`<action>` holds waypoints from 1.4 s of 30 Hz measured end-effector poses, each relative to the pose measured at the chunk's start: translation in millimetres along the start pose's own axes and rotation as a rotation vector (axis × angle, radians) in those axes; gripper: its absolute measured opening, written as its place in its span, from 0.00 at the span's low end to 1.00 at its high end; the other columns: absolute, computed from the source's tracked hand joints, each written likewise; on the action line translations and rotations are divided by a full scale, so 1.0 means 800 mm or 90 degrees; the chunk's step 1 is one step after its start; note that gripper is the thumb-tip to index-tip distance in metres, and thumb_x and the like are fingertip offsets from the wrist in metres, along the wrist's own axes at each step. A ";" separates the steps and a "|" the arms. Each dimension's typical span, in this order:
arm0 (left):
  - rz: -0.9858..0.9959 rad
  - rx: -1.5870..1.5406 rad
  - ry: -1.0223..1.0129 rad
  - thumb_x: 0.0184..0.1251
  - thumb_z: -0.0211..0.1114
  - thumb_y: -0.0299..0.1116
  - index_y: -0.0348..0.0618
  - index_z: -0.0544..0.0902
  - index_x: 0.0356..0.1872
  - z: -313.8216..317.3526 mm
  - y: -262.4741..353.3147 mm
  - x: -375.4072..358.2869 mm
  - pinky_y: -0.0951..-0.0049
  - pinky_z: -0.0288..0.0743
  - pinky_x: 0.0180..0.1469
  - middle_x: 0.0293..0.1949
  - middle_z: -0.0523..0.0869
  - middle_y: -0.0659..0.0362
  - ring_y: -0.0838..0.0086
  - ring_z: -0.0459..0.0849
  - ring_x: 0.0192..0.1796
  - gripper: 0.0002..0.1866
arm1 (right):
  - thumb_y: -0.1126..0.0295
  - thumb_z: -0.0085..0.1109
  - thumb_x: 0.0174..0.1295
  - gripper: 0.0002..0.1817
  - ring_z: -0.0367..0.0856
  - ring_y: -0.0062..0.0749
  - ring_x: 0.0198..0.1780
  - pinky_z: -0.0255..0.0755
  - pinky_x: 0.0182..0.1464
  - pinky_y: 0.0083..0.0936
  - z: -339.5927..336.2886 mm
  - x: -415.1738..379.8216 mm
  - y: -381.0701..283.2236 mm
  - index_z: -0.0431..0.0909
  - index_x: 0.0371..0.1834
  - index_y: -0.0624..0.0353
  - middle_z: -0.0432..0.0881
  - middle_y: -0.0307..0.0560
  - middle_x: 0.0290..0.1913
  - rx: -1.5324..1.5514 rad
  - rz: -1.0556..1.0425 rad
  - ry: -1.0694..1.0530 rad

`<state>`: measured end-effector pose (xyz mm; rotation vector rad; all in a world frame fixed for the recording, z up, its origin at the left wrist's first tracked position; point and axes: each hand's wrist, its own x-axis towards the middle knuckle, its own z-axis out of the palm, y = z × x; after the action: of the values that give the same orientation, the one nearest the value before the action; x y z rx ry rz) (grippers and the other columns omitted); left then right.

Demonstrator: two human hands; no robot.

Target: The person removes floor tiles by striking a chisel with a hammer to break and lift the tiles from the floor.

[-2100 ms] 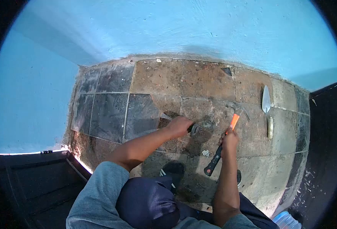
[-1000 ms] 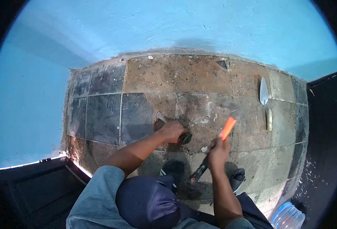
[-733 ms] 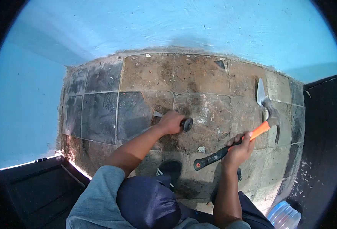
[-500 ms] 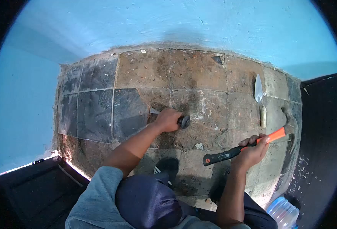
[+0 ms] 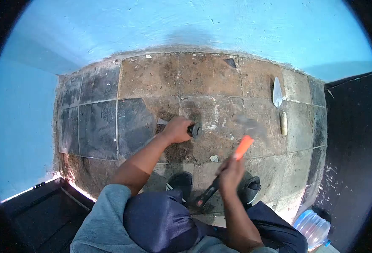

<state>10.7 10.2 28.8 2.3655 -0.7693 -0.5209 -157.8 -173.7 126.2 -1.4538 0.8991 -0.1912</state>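
Observation:
My left hand point(image 5: 178, 130) is wrapped round the grip of a chisel point(image 5: 196, 130), whose round black end sticks out to the right. On the other side of the fist, the flat metal blade lies at the broken edge of a dark floor tile point(image 5: 136, 126). Gripped in my right hand point(image 5: 231, 173) is a hammer point(image 5: 243, 147) with an orange and black handle. Its head, smeared by motion, is raised to the right of the chisel's end, apart from it.
A pointed trowel point(image 5: 278, 93) lies on the floor to the right. Small rubble and a loose tile shard point(image 5: 230, 63) are near the blue wall point(image 5: 186, 25). My shoes point(image 5: 180, 185) stand close below. At lower right is a clear plastic bottle point(image 5: 311, 227), beside a dark panel point(image 5: 350, 135).
My right hand has swung the hammer left and turned its head towards the chisel. My left hand keeps the chisel at the tile edge. The whole view has shifted slightly.

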 end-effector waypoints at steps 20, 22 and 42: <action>0.035 0.013 -0.028 0.45 0.72 0.38 0.45 0.88 0.41 0.001 0.002 -0.015 0.47 0.77 0.52 0.36 0.88 0.44 0.45 0.85 0.44 0.18 | 0.49 0.45 0.80 0.21 0.66 0.17 0.21 0.62 0.22 0.21 0.010 0.150 -0.097 0.71 0.40 0.57 0.68 0.31 0.23 -0.193 -0.135 -0.108; 0.019 -0.023 -0.032 0.46 0.72 0.38 0.45 0.87 0.41 0.017 0.007 -0.024 0.47 0.77 0.53 0.36 0.88 0.44 0.44 0.85 0.45 0.18 | 0.47 0.46 0.79 0.22 0.66 0.18 0.18 0.61 0.18 0.22 -0.011 0.215 -0.152 0.71 0.39 0.57 0.68 0.32 0.22 -0.255 -0.204 -0.141; -0.113 0.025 0.019 0.51 0.72 0.38 0.39 0.87 0.38 -0.109 0.101 0.102 0.54 0.79 0.42 0.33 0.86 0.41 0.46 0.87 0.39 0.15 | 0.53 0.63 0.68 0.22 0.83 0.48 0.34 0.73 0.40 0.44 -0.139 0.307 -0.102 0.79 0.40 0.67 0.82 0.59 0.31 -0.587 -0.144 -0.519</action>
<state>85.7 -58.7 131.1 2.4863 -0.5635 -0.5460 -29.7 -424.8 114.6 -2.2186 0.1028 0.7042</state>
